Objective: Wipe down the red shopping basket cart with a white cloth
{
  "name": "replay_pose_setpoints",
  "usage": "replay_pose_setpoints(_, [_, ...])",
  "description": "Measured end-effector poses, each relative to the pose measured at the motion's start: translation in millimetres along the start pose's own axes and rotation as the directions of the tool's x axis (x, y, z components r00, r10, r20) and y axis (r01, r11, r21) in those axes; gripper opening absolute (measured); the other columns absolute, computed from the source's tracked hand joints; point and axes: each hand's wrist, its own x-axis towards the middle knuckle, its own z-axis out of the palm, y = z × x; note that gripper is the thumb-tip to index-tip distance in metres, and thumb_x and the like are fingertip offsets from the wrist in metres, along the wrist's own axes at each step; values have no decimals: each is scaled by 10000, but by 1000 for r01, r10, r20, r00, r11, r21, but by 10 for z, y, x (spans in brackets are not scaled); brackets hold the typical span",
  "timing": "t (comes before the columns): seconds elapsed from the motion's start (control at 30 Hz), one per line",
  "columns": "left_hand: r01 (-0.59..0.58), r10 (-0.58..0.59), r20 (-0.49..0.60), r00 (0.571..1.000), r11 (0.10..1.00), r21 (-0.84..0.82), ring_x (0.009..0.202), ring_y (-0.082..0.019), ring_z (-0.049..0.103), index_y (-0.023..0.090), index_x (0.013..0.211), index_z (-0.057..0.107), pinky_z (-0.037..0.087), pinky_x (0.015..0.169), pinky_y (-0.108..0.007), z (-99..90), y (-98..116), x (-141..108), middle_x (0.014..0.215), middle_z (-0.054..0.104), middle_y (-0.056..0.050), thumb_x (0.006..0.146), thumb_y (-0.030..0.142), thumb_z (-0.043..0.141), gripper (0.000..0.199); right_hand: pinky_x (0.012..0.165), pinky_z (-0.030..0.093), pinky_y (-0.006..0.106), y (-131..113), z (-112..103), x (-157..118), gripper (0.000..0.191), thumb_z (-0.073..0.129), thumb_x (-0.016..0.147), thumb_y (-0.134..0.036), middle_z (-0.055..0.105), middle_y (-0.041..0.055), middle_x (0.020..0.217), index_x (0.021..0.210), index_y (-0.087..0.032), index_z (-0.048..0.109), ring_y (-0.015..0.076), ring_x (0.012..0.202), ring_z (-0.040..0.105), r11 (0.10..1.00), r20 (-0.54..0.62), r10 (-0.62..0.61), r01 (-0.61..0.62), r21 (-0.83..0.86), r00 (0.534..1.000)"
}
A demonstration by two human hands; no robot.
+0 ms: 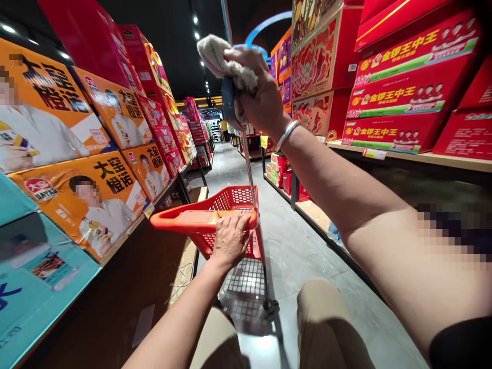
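My left hand (231,241) is closed over the right end of the handle of a red plastic shopping cart (200,240). Raised above it, my right hand (261,95), with a silver bracelet at the wrist, is wrapped round a pale fluffy cloth (215,55). A thin metal pole (248,161) runs up from the cart's right side past this hand. Below the cloth, a dark blue piece (229,105) shows at the pole; whether my fingers hold it too, I cannot tell. The cart's basket has perforated walls, with a grid rack beneath.
Orange cartons (88,195) and red gift boxes are stacked on the left shelf, close to the cart. More red boxes (407,97) fill the right shelf (423,159). A grey tiled aisle (225,159) runs ahead between them. A caster (271,306) stands near my legs.
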Motion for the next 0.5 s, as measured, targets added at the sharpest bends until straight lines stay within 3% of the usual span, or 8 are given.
replay_pose_setpoints(0.07, [9,-9,2,1000,1000,-8,1089,-317,569,205,1348,592,392,1001,-494,-10,-39,-13,1189,670,-130,988,372,497,407,1214,327,237,-67,-15,-244,455,554,836,8,591,28,1391,1282,-77,587,109,1411,429,998,-1,-1,1,-57,1000])
replay_pose_setpoints(0.17, [30,-29,7,1000,999,-26,1062,-314,574,203,1325,606,397,977,-489,-26,-91,-23,1172,680,-122,998,391,488,395,1202,327,244,-36,26,-564,358,479,900,-116,631,16,1362,1210,-144,657,102,1423,421,998,29,-13,15,-68,999])
replay_pose_setpoints(0.27, [49,-49,5,999,998,-36,1062,-308,574,221,1298,617,395,977,-482,-37,-147,-24,1170,685,-111,999,397,490,369,1160,401,296,14,52,-754,396,447,925,-173,609,54,1387,1267,-147,645,135,1355,506,995,127,-54,64,-81,990])
replay_pose_setpoints(0.4, [60,-60,15,998,998,-32,1047,-306,574,221,1278,629,398,984,-478,-39,-212,-15,1132,686,-109,989,386,507,355,970,564,355,-295,-147,-688,345,530,915,-128,647,66,1293,1232,-175,657,200,1138,663,925,229,-86,164,-343,970])
replay_pose_setpoints(0.5, [61,-60,12,998,998,-29,1049,-310,573,206,1268,635,396,990,-479,-28,-231,-7,1139,684,-114,990,384,504,355,823,568,343,-737,-313,-368,317,450,1008,-249,673,41,1292,1216,-234,688,253,1125,684,701,235,-283,367,-611,930])
